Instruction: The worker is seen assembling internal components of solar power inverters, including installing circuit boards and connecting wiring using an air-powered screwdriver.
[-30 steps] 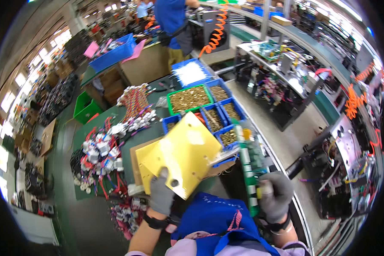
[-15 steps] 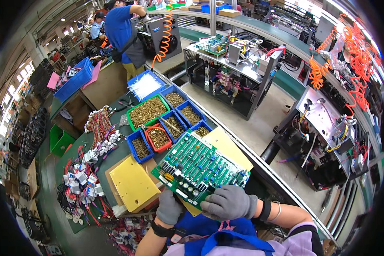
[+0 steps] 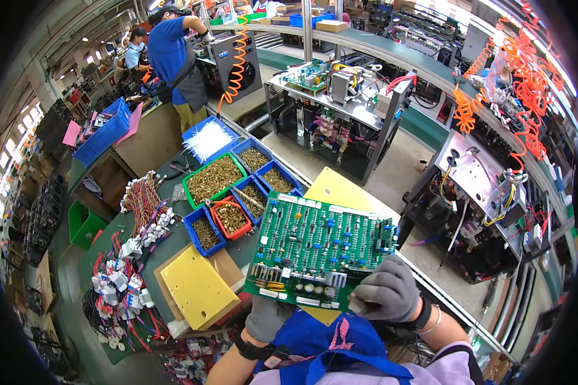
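A green circuit board (image 3: pixel 318 240) crowded with small components, capacitors and heat sinks is held in front of me, its component side up. My left hand (image 3: pixel 267 319), in a grey glove, grips its near left corner; the fingertips are hidden under the board. At the near right corner my gloved right hand (image 3: pixel 389 292) is closed on the edge with its fingers curled. Beyond the board and partly covered by it lies a yellow plate (image 3: pixel 340 190). Another yellow plate (image 3: pixel 198 289) with holes rests on cardboard to the left.
Blue bins (image 3: pixel 204 234), a red bin (image 3: pixel 231 217) and a green bin (image 3: pixel 214 181) hold small brass-coloured hardware. Wire bundles (image 3: pixel 119 282) cover the left bench. Open metal chassis (image 3: pixel 340 122) stand on the line beyond; another chassis (image 3: pixel 478 192) is at right. A co-worker (image 3: pixel 173 61) stands far left.
The circuit board has turned, its long edges now nearly level, and shifted slightly right. My right hand has moved right and up to its near right corner; my left hand has dropped slightly lower.
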Demonstrator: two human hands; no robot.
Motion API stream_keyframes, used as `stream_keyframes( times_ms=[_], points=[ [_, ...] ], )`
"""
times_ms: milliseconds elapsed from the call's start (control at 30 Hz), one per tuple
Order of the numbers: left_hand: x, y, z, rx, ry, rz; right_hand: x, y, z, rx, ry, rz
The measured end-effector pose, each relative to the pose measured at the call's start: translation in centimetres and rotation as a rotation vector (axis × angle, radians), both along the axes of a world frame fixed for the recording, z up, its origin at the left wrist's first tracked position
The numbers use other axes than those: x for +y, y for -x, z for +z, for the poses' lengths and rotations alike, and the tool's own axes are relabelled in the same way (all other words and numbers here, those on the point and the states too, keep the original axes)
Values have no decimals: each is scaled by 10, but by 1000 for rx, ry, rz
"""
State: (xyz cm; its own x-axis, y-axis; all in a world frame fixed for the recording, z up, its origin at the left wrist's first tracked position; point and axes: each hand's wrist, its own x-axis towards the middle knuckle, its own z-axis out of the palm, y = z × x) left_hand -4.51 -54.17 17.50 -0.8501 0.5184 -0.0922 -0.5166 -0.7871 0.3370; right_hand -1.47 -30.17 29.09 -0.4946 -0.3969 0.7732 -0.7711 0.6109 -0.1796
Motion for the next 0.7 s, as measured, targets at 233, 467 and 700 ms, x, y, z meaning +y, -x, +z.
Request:
stream_keyframes(
  times_ms=[233, 467, 700],
  points=[
    [-12, 13, -11, 166, 322, 81, 27, -14, 30, -104, 519, -153],
    [-51, 56, -30, 277, 182, 90, 67, -5, 46, -141, 857, -251],
    [-73, 128, -7, 470, 359, -133, 51, 2, 50, -255, 490, 63]
  ],
)
